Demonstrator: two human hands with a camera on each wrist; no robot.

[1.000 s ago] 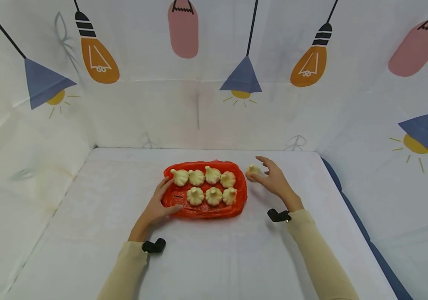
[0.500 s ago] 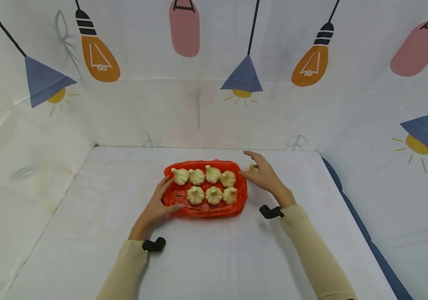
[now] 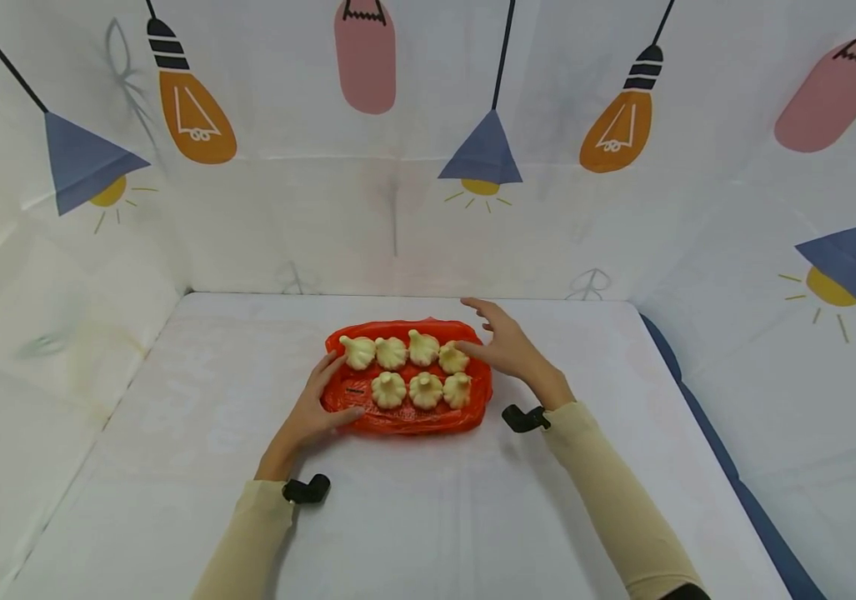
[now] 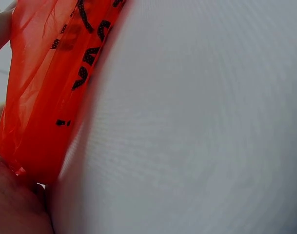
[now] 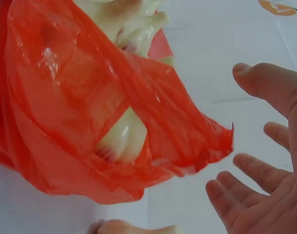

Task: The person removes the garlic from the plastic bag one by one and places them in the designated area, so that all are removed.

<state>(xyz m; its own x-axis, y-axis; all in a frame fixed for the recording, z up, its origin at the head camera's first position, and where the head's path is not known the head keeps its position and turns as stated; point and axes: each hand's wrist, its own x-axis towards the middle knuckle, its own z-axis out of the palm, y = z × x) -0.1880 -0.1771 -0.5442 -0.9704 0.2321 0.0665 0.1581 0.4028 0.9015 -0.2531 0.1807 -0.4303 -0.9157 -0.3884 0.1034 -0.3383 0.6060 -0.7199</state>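
Low in the head view, left of centre, the left sleeve (image 3: 247, 542) is plain pale beige, long and close-fitting, ending near the left hand (image 3: 312, 414), which is bare. The right sleeve (image 3: 615, 492), lower right, matches it, as does the bare right hand (image 3: 506, 343). Two small black wrist cameras (image 3: 307, 489) — bent, with rounded ends — sit at the cuffs. A black patch (image 3: 686, 592) shows along the bottom edge, lower right.

White desk (image 3: 428, 508), patterned backdrop (image 3: 277, 225)
Blue pendant lamps (image 3: 482, 150), orange light bulbs (image 3: 618, 133) and pink shapes (image 3: 364, 67) decorate the backdrop; a dark-blue strip (image 3: 768, 535) edges the desk's right side.
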